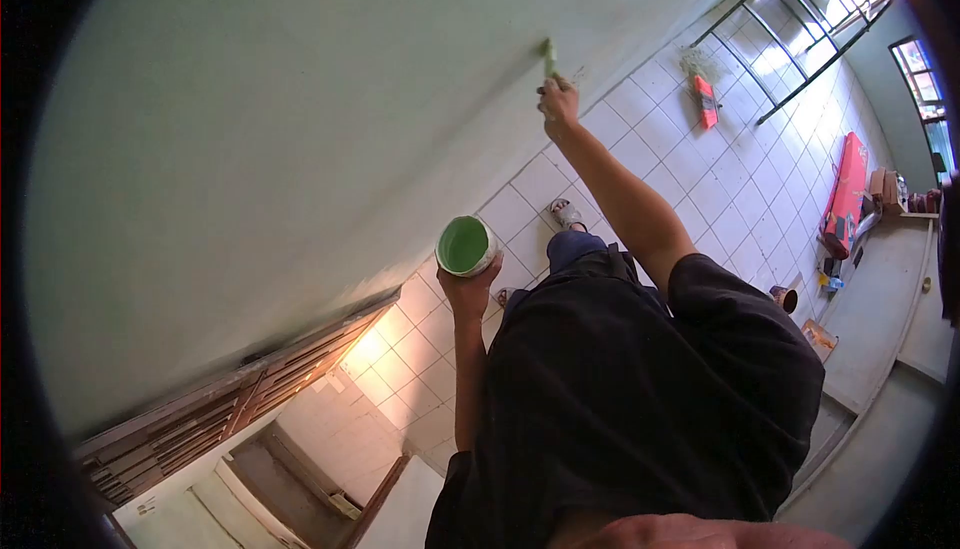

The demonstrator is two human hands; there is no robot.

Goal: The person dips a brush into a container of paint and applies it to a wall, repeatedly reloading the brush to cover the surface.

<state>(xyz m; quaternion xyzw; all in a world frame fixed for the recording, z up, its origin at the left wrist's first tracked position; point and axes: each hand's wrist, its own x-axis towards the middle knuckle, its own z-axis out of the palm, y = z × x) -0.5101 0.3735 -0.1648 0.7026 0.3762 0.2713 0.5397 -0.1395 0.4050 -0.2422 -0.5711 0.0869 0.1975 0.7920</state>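
My right hand (558,104) is stretched up toward the wall, its fingers wrapped round the handle of a paintbrush (549,57). The bristle end meets the pale green wall (300,99). Lower down, my left hand (469,284) grips a white bucket (483,264) from below and the side. Green paint (463,244) shows inside it, and the open top faces up toward me. The bucket is close beside the wall, between it and my body.
White tiles (680,169) cover the floor. A metal frame (790,39) stands at the far right, near a broom with a red head (706,101). A long red box (848,189) lies by pale cabinets (880,299). Below left is a slatted wooden door or shutter (260,389).
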